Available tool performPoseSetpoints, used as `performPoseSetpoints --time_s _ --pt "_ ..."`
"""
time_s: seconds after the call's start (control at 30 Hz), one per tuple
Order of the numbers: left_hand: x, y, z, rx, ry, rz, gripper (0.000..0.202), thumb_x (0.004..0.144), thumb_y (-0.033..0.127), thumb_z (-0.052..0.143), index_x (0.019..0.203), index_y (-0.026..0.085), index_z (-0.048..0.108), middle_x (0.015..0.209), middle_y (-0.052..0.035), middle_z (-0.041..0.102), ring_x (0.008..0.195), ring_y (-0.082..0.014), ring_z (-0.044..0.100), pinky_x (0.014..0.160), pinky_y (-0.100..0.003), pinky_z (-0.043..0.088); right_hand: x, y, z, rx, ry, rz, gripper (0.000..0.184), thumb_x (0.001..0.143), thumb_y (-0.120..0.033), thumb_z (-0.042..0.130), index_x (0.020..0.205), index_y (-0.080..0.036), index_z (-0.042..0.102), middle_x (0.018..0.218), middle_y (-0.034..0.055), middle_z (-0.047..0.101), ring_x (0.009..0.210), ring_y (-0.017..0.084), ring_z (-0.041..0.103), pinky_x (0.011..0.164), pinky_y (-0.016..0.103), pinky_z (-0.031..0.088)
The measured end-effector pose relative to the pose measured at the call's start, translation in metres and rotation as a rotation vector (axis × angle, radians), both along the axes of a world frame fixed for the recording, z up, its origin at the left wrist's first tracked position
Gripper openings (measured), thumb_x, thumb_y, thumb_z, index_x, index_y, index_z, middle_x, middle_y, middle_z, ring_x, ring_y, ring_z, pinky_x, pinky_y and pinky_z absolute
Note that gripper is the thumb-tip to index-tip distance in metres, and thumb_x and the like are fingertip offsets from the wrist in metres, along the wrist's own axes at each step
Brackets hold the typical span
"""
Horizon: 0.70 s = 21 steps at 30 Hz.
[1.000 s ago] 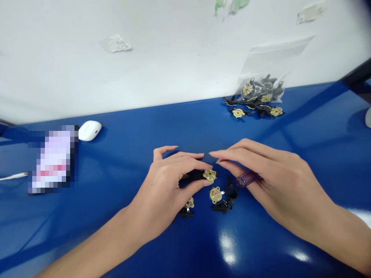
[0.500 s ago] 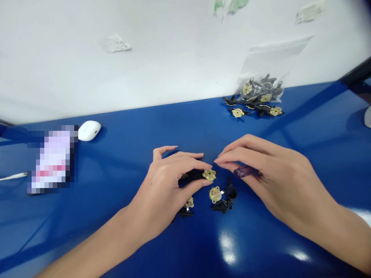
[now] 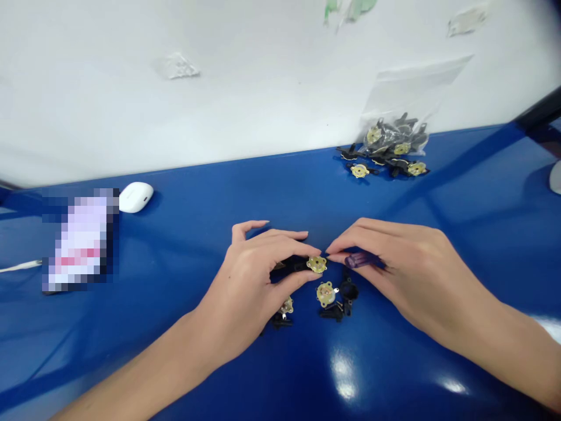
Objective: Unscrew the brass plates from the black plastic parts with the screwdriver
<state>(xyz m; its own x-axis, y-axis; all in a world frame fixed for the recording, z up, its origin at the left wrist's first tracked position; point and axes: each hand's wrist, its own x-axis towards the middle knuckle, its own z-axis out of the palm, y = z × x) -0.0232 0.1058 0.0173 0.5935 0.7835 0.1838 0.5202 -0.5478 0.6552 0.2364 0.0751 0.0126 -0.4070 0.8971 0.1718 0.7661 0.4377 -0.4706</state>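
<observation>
My left hand [image 3: 256,275] is closed, pinching a small black part with a round brass-coloured disc [image 3: 317,264] between thumb and forefinger. My right hand [image 3: 407,275] is closed too, with a screwdriver's translucent purple handle [image 3: 360,259] tucked under its fingers. Its thumb and forefinger tips come together just right of the disc; anything tiny between them is too small to make out. Below lie a loose disc [image 3: 326,294] with a metal tab, a black housing [image 3: 349,290] and a black lever-like piece [image 3: 333,314]. Another disc [image 3: 286,306] is partly hidden by my left hand.
At the back right, a clear plastic bag [image 3: 421,88] holds several black parts with discs, and more such parts [image 3: 360,171] lie before it. A blurred-out phone [image 3: 83,240] and a white earbud case [image 3: 136,197] are on the blue table [image 3: 197,193] at left.
My right hand has moved slightly left and down with the screwdriver, bringing its fingertips nearer the disc. My left hand and the loose parts stay put.
</observation>
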Motion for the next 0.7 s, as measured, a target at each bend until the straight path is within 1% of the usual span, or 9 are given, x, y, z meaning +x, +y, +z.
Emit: performPoseSetpoints --time_s 0.17,0.3,0.47,0.7 --pt "0.0000 -0.0004 0.0002 -0.003 0.003 0.002 0.020 0.102 0.027 0.088 0.118 0.034 0.079 0.118 0.0147 0.090 0.133 -0.0215 0.079 0.125 -0.043 0.029 -0.0003 0.0022 0.0006 -0.020 -0.061 0.000 0.024 0.106 -0.013 0.059 0.111 -0.028 0.077 0.110 0.0029 0.076 0.081 0.018 0.073 0.076 0.034 0.055" --pt "-0.0007 -0.0010 0.0001 -0.001 0.006 -0.001 0.021 0.102 0.028 0.089 0.119 0.034 0.078 0.118 0.0148 0.090 0.132 -0.0209 0.079 0.125 -0.042 0.029 -0.0016 0.0030 0.0031 -0.019 -0.091 0.007 0.024 0.108 -0.015 0.057 0.111 -0.027 0.077 0.110 0.0054 0.076 0.080 0.019 0.073 0.074 0.033 0.055" --pt "-0.0013 -0.0009 -0.0011 0.003 0.005 0.001 0.022 0.102 0.028 0.089 0.120 0.035 0.078 0.119 0.0163 0.089 0.133 -0.0189 0.078 0.126 -0.041 0.028 -0.0027 0.0031 0.0034 0.002 -0.105 0.006 0.026 0.110 -0.017 0.054 0.110 -0.026 0.078 0.110 0.0063 0.076 0.081 0.019 0.073 0.073 0.032 0.054" --pt "-0.0017 0.0001 -0.0008 -0.002 0.008 -0.007 0.019 0.104 0.029 0.086 0.119 0.035 0.078 0.119 0.0147 0.089 0.133 -0.0221 0.078 0.125 -0.044 0.028 -0.0022 0.0025 0.0013 0.001 -0.106 0.001 0.026 0.113 -0.020 0.052 0.113 -0.027 0.078 0.111 0.0053 0.075 0.085 0.020 0.074 0.076 0.036 0.057"
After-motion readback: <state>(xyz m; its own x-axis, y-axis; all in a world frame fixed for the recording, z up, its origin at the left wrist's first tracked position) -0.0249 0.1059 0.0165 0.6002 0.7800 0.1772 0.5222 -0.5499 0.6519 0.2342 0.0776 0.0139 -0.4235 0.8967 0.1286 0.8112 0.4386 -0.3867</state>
